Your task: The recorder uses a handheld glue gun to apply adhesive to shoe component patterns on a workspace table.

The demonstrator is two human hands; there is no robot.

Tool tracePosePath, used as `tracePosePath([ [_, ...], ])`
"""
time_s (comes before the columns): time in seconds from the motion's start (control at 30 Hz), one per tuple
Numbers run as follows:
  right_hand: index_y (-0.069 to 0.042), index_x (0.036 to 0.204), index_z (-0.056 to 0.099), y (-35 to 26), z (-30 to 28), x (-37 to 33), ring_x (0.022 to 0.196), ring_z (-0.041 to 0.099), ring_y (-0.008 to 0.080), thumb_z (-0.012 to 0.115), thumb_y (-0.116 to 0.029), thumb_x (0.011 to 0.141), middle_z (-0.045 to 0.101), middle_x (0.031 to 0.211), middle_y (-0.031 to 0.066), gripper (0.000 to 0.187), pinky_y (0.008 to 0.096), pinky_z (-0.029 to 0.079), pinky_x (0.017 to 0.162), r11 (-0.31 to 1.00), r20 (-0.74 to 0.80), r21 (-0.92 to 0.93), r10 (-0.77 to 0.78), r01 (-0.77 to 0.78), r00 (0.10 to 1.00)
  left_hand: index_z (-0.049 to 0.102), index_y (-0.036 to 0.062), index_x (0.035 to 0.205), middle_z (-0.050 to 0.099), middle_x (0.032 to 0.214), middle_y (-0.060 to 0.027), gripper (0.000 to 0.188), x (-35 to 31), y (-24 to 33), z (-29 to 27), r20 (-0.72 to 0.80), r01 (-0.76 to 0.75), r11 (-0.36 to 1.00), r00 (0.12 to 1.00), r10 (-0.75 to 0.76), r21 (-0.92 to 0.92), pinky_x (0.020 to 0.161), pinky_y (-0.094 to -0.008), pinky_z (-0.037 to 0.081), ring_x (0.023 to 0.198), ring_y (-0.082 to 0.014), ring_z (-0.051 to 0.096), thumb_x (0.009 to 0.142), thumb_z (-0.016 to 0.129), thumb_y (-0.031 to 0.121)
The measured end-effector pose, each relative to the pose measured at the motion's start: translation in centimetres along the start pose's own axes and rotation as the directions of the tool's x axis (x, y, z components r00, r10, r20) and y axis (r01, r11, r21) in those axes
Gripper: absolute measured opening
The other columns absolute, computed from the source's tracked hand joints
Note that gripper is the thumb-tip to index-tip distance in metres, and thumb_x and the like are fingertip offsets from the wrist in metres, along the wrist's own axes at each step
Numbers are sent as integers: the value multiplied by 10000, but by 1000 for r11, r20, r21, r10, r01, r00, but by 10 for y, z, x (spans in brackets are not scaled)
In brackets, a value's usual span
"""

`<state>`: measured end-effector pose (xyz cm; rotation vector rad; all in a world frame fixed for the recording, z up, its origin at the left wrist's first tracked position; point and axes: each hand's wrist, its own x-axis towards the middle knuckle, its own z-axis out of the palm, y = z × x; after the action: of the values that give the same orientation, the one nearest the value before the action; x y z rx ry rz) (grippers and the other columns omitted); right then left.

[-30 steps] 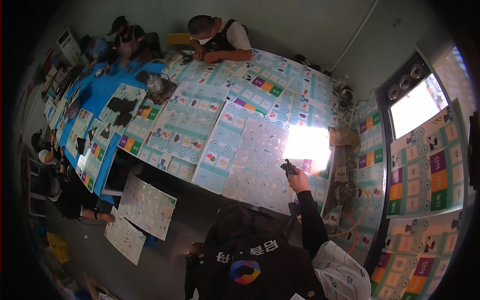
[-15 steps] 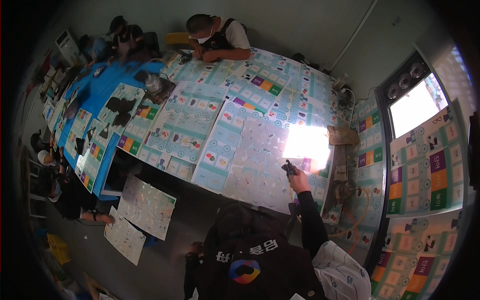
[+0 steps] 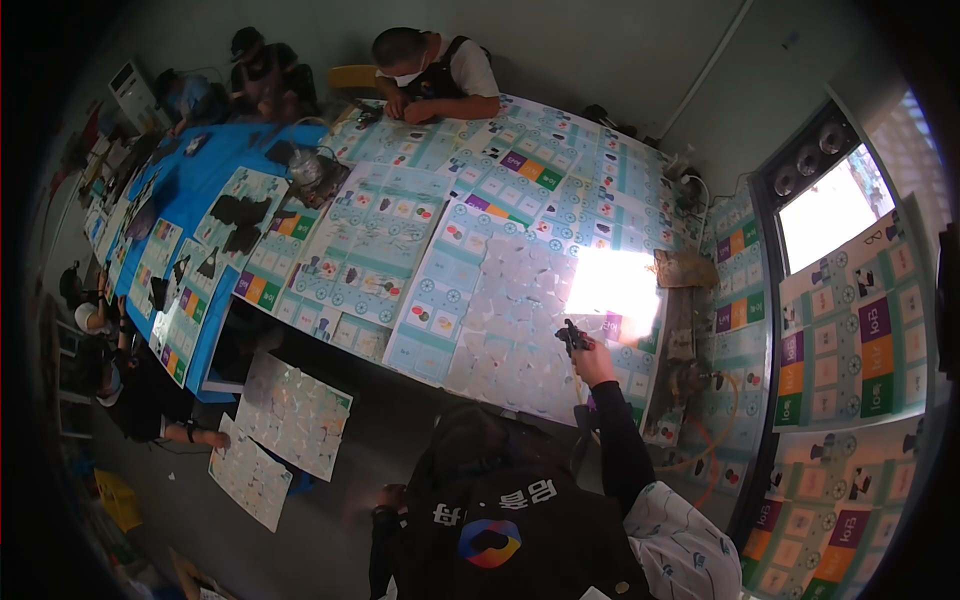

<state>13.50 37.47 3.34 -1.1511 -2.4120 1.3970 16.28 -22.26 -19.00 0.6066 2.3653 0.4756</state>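
Over the printed table my right hand (image 3: 594, 362) grips a small black spray gun (image 3: 572, 337), with a thin hose trailing down from it. The gun's nozzle points away to the left, above a greyish sheet (image 3: 510, 320) covered with rows of small pale pieces; bright window light glares just beyond it. My left hand (image 3: 394, 497) hangs low beside my dark apron (image 3: 530, 510), away from the table. It is dim there, and its fingers cannot be made out.
Opposite sits a masked person (image 3: 440, 75) bent over small work. More people work along the blue-covered table (image 3: 215, 160). A hand at lower left touches pale sheets (image 3: 290, 415). A machine (image 3: 690, 380) with an orange hose stands at the right edge, below the window (image 3: 835, 210).
My right hand and the spray gun have shifted slightly to the left. The far person in a cap has straightened a little.
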Motion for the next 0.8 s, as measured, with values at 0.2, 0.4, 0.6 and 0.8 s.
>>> tracePosePath([
  [0.2, -12, 800, 607, -28, -5, -9, 619, 579, 330, 516, -154, 691, 572, 620, 180, 201, 378, 434, 571, 1000, -14, 18, 24, -24, 1000, 635, 128, 930, 628, 937, -115, 312, -4, -4, 7, 5, 19, 1000, 1000, -19, 16, 775, -405, 477, 893, -299, 584, 649, 645, 265],
  [0.4, -11, 803, 615, -32, -7, -10, 600, 592, 267, 500, -138, 697, 585, 607, 149, 202, 355, 437, 562, 999, -15, 16, 43, -42, 999, 646, 116, 890, 634, 884, -122, 271, -6, 12, 0, -18, 50, 999, 999, -50, 2, 756, -414, 480, 854, -304, 594, 661, 631, 259],
  [0.6, -8, 734, 579, -10, -1, -1, 482, 535, 178, 524, -123, 703, 549, 571, 75, 132, 303, 403, 453, 1000, -21, 10, -2, 2, 1000, 644, 124, 893, 633, 880, -123, 254, -6, 9, 2, 19, 53, 998, 998, -52, -39, 749, -419, 480, 849, -311, 592, 675, 619, 252],
  [0.8, -9, 744, 578, -9, 1, 1, 486, 539, 183, 526, -127, 705, 549, 574, 76, 134, 307, 411, 458, 998, -3, -36, -48, 48, 999, 635, 125, 906, 627, 892, -121, 275, -8, 2, 9, 49, 16, 999, 999, -18, 33, 748, -421, 479, 863, -313, 586, 656, 640, 238],
])
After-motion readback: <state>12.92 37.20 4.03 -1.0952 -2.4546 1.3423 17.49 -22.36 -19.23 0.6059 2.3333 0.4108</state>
